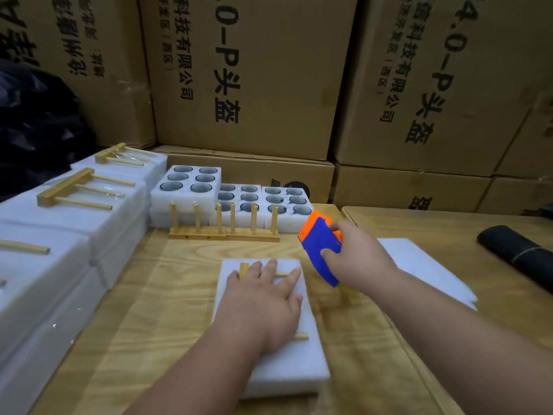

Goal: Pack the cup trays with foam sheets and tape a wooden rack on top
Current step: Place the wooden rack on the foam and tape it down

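A white foam-wrapped pack (287, 366) lies on the wooden table in front of me. A wooden rack (244, 269) lies flat on top of it, mostly hidden under my left hand (263, 301), which presses down on it with straight fingers. My right hand (356, 259) grips a blue and orange tape dispenser (321, 244) in the air just right of the pack's far end. Foam cup trays (191, 187) with dark cups in their holes stand at the back of the table.
Two upright wooden racks (224, 232) stand before the cup trays. Finished packs with taped racks (74, 190) are stacked at left. Loose foam sheets (425, 268) lie right, a black roll (517, 250) farther right. Cardboard boxes (254, 79) wall the back.
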A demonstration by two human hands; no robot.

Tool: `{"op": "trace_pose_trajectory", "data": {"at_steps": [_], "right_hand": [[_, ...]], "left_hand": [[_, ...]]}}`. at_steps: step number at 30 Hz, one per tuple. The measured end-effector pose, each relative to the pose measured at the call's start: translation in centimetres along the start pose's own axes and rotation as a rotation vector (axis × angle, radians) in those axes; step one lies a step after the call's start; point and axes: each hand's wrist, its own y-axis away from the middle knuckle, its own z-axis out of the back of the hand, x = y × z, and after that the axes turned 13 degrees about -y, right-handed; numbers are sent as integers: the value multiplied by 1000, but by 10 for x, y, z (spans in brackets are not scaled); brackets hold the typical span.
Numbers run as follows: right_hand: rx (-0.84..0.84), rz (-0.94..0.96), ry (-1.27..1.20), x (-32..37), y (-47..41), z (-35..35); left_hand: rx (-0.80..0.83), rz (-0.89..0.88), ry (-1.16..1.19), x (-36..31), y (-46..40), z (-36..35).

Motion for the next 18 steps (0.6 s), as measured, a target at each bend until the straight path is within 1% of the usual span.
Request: {"op": "trace_pose_trajectory", "data": {"at_steps": [3,6,7,8,9,10,11,12,13,14,15,16,18], "right_hand": [[-54,11,92,-22,-2,-24],[-37,-4,184,-36,2,-44],[-54,18,199,-38,3,-49],[-109,65,178,-39,4,-53],[-197,127,99,-39,6,-56],[-309,182,-46,-38,9,-58],[-420,200,-241,-35,15,-60],[-505,167,-470,-31,23,-61],[-545,89,-703,-28,30,-62],[-549,-9,-901,-25,36,-64],[-525,-99,-1038,-24,41,-69],[-476,-183,-1120,-24,45,-73],[-313,-314,-1198,-22,48,-79]], "left_hand": [[-1,2,-4,0,0,0],[-9,4,-5,0,1,-1],[-14,5,-5,0,0,-2],[-16,6,-6,0,0,-2],[-13,5,-7,0,0,-2],[-8,4,-8,0,0,-1],[-3,3,-8,1,0,-1],[2,1,-8,1,0,-1],[5,1,-6,1,0,-1],[6,1,-3,1,0,-1],[3,3,-1,1,-1,-1],[-1,5,-4,1,-1,-1],[-12,7,-14,2,-1,-2]]}}
